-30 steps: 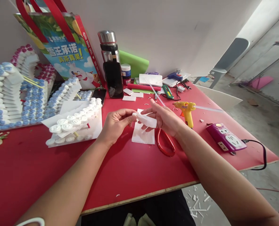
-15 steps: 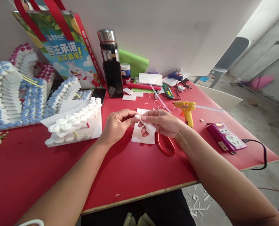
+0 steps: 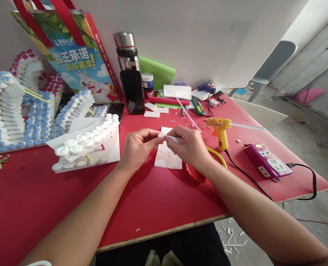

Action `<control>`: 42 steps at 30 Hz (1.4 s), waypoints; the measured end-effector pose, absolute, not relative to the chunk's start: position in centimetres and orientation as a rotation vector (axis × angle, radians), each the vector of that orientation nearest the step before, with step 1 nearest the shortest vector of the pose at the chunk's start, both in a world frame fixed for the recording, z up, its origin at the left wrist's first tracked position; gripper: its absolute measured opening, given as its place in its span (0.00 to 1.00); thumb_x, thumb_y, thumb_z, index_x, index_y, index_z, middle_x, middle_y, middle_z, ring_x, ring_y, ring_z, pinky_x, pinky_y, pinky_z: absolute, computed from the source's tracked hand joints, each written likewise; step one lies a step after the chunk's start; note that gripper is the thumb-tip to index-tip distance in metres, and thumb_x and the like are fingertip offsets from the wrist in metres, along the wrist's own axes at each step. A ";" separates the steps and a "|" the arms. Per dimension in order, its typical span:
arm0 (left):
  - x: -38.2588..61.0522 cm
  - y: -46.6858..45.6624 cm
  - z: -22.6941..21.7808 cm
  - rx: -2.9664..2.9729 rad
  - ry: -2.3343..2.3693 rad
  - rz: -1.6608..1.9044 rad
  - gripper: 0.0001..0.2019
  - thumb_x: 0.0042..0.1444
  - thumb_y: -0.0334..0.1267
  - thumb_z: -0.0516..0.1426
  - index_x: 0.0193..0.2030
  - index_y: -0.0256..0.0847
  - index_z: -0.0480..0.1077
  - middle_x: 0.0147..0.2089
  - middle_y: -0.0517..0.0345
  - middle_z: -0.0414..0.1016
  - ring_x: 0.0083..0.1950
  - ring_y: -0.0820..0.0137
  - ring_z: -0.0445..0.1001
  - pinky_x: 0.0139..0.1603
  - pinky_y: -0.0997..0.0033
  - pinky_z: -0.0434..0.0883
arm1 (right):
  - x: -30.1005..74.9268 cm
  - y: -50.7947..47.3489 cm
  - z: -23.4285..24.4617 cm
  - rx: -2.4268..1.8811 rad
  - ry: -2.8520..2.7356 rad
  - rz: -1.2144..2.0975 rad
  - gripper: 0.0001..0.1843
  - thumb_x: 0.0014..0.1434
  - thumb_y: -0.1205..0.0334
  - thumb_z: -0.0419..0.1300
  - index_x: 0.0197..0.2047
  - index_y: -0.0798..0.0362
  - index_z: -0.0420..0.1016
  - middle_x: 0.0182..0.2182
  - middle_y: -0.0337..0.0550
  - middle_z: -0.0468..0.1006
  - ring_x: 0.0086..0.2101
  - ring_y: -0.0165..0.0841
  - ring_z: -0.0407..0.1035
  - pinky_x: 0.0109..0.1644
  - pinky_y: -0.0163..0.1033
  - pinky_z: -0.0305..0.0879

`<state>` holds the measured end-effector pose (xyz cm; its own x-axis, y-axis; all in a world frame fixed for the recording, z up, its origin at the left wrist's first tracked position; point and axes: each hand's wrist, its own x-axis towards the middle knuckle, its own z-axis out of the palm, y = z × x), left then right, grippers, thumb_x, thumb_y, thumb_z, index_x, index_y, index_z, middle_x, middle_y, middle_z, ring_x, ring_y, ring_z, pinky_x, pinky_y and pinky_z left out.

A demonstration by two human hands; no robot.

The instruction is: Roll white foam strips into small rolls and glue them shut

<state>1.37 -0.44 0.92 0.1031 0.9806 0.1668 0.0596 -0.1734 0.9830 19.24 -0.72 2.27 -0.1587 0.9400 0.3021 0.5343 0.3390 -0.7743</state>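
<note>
Over a small white sheet [image 3: 164, 159], my two hands meet at a thin white strip [image 3: 175, 139] whose end is rolled into a small rosette. My left hand [image 3: 137, 149] pinches the rolled end between thumb and fingertips. On the strip's loose length, my right hand [image 3: 191, 146] is closed, thumb on top, and hides part of it. Under my right wrist lie scissors with one red handle [image 3: 194, 176] and one yellow handle. Left of my left hand stands a white piece with rows of white rosettes [image 3: 88, 142].
A yellow glue gun [image 3: 221, 135] and a purple power socket [image 3: 269, 160] lie to the right. Behind are a phone [image 3: 132, 90] against a steel flask [image 3: 124, 40], a printed bag [image 3: 72, 55], and a green cutter [image 3: 198, 106]. Blue-and-white rosette pieces [image 3: 39, 122] stand left.
My right hand has turned over and closed round the loose strip, which hung across its open fingers before. The yellow scissor handle now shows. My left hand keeps its pinch.
</note>
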 end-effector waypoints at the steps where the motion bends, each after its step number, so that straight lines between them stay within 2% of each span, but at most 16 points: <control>1: 1.4 -0.5 0.9 1.412 1.099 1.239 0.13 0.49 0.44 0.70 0.38 0.39 0.81 0.35 0.54 0.81 0.33 0.71 0.73 0.36 0.72 0.71 | 19.1 -0.9 2.2 -1.274 -1.847 0.552 0.08 0.58 0.61 0.61 0.29 0.53 0.73 0.20 0.36 0.71 0.22 0.27 0.62 0.28 0.34 0.56; 5: 1.4 -0.5 0.8 1.338 1.052 1.272 0.12 0.49 0.43 0.70 0.37 0.39 0.81 0.34 0.54 0.80 0.32 0.73 0.72 0.35 0.72 0.70 | 19.0 -1.2 1.9 -1.112 -1.910 0.437 0.07 0.60 0.64 0.59 0.30 0.53 0.72 0.21 0.36 0.71 0.24 0.27 0.61 0.30 0.34 0.56; 13: 1.1 -0.3 1.3 1.341 0.936 1.209 0.11 0.43 0.38 0.73 0.31 0.39 0.78 0.31 0.59 0.77 0.31 0.74 0.71 0.36 0.73 0.71 | 20.0 -1.0 2.7 -1.006 -1.995 0.642 0.09 0.65 0.59 0.59 0.35 0.54 0.75 0.26 0.39 0.75 0.25 0.28 0.65 0.32 0.34 0.60; 21: 0.9 -0.2 1.2 1.448 0.966 1.160 0.10 0.50 0.39 0.70 0.40 0.42 0.83 0.27 0.61 0.71 0.30 0.75 0.65 0.35 0.72 0.67 | 19.9 -0.9 2.5 -1.041 -1.973 0.667 0.08 0.63 0.62 0.60 0.34 0.55 0.76 0.25 0.40 0.75 0.25 0.28 0.66 0.31 0.34 0.60; 27: 1.1 -0.4 0.9 1.434 1.007 1.149 0.13 0.52 0.42 0.68 0.45 0.43 0.83 0.32 0.57 0.77 0.33 0.71 0.71 0.40 0.68 0.72 | 19.7 -0.9 2.4 -1.191 -1.874 0.740 0.10 0.62 0.59 0.61 0.31 0.54 0.74 0.25 0.40 0.76 0.24 0.28 0.68 0.30 0.35 0.61; 32: 1.2 -0.6 1.3 1.443 1.025 1.122 0.16 0.57 0.46 0.65 0.48 0.41 0.82 0.30 0.56 0.79 0.35 0.67 0.77 0.46 0.63 0.75 | 19.8 -0.5 2.2 -1.203 -1.791 0.901 0.11 0.62 0.56 0.59 0.32 0.53 0.74 0.26 0.39 0.77 0.23 0.29 0.71 0.28 0.35 0.63; 36: 1.0 -0.5 1.3 1.455 1.046 1.112 0.15 0.54 0.47 0.66 0.44 0.40 0.83 0.29 0.55 0.80 0.32 0.68 0.77 0.44 0.64 0.75 | 19.7 -0.6 2.3 -1.226 -1.849 0.809 0.10 0.61 0.57 0.60 0.32 0.54 0.75 0.25 0.40 0.77 0.23 0.29 0.69 0.29 0.35 0.61; 42: 1.3 -0.7 1.0 1.516 1.092 1.138 0.16 0.52 0.49 0.67 0.42 0.40 0.82 0.36 0.53 0.83 0.34 0.67 0.78 0.40 0.67 0.76 | 19.6 -0.8 2.4 -1.276 -1.913 0.689 0.08 0.59 0.62 0.59 0.29 0.54 0.74 0.23 0.39 0.75 0.23 0.28 0.67 0.29 0.35 0.58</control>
